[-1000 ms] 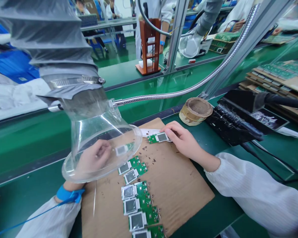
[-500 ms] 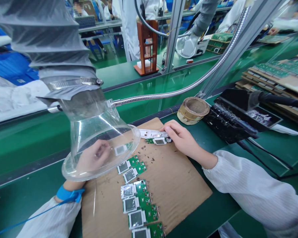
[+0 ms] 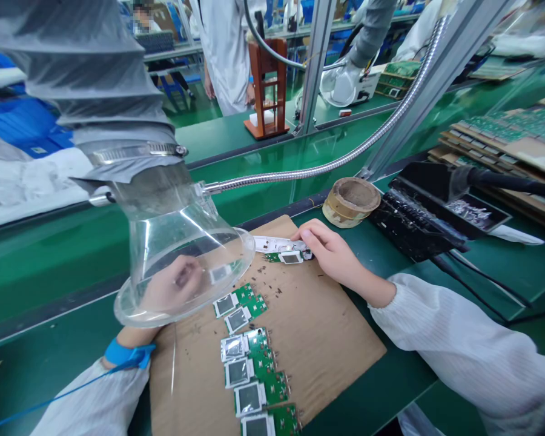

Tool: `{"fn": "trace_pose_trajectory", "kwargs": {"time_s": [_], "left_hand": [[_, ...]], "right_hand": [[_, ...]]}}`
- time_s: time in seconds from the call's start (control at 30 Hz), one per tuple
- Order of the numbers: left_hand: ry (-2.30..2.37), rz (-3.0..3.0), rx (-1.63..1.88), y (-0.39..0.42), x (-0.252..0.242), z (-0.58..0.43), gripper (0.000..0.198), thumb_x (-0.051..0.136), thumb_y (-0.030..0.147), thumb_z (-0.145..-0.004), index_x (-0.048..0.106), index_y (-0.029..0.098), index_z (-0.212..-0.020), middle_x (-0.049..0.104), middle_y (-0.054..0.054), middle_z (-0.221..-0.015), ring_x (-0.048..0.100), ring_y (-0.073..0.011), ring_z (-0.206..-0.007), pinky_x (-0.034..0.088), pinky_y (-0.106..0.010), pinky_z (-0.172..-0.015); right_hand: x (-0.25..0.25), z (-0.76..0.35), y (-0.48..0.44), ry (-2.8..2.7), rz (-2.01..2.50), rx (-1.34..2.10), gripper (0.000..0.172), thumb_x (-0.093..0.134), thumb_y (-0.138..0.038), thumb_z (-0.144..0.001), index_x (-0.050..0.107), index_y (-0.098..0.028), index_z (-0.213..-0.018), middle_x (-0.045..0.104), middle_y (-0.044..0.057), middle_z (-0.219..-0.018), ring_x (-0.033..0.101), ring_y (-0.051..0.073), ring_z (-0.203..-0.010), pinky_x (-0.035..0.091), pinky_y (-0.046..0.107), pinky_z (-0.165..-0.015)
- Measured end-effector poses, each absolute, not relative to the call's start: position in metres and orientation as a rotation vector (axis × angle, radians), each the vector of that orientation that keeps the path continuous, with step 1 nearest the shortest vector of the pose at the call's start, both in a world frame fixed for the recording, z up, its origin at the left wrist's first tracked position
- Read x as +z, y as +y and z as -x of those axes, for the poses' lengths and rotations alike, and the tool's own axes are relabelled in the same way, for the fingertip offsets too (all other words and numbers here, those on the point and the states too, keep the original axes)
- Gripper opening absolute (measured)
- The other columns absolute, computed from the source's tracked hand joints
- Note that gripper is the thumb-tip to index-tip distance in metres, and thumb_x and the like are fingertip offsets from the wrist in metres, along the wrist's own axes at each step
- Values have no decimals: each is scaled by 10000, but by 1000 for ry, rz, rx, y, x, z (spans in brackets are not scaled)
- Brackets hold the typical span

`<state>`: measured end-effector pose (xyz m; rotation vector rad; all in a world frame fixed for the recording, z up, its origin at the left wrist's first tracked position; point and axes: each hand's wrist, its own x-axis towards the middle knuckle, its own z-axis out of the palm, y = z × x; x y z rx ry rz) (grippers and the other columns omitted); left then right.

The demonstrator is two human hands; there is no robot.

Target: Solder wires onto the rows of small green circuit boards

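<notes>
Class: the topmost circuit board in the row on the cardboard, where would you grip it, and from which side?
Probably its green end, pinched by the edges from the right. The board lies flat, its display covers the left end, and bare cardboard lies right of it.

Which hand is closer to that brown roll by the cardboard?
Right. Your right hand lies just this side of the brown roll, fingers on a small board; your left hand is far off to its left, under the clear hood.
</notes>
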<state>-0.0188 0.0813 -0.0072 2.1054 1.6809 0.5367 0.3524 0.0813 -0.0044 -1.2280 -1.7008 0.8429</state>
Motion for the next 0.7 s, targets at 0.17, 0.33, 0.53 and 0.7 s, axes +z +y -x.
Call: {"fn": "trace_pose_trajectory", "kwargs": {"time_s": [0.17,0.33,0.53,0.7], "left_hand": [[1664,-2126,536,78,-5,19,278,497,486,-975,614,234,-951,596,16,-685,567,-191,-605,450,-323,-618],[1646,-2123,525,79,-3,19,303,488,506,-981,620,236,-943,591,15,-673,565,-194,-600,438,-326,-609],[1597,-2176,574,85,-28,27,254,507,454,-1003,614,235,-931,669,-19,-738,618,-194,-620,480,-331,-625],[1459,-2294,722,95,-65,29,264,436,405,-1041,578,242,-890,620,-3,-635,595,-176,-536,456,-284,-529]], "right_hand": [[-5,-353,82,-1705,1221,829,386,474,-464,-1134,752,-222,-1019,665,51,-1023,631,187,-932,476,357,-851],[-7,-353,81,-1704,1214,849,387,487,-486,-1130,757,-229,-1024,669,57,-1031,636,200,-949,484,363,-854],[-8,-355,82,-1716,1179,829,410,487,-520,-1122,741,-225,-992,659,62,-1007,637,211,-942,495,369,-878],[-14,-359,83,-1688,1189,808,482,457,-571,-1111,725,-227,-906,653,60,-932,643,214,-875,498,347,-815]]}}
